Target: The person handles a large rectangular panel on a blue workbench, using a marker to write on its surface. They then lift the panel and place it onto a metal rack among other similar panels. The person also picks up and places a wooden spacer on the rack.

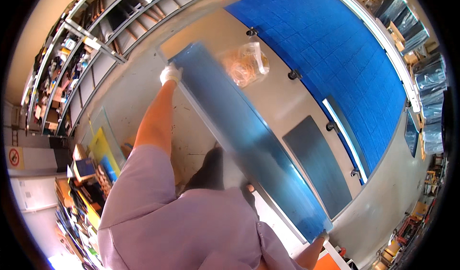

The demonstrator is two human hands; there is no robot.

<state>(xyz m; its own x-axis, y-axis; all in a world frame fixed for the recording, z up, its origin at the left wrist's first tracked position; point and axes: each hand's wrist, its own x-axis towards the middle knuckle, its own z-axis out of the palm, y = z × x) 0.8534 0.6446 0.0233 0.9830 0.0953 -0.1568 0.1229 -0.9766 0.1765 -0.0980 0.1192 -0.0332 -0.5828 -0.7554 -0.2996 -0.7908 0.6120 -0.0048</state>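
Left hand (170,73), in a white glove, closed on the far upper edge of a long blue-tinted rectangular glass pane (244,136); left arm stretched fully forward. Right hand (323,235), gloved, only partly visible at the pane's near lower corner, gripping it; degree of closure not discernible. Pane held tilted and diagonal above the grey desk (287,102), beside a clear plastic bag of orange rubber bands (245,64) and a dark grey rectangular sheet (318,164).

Bright, even light; strong fisheye bend + dark vignette at rim; slight motion blur mid-frame.
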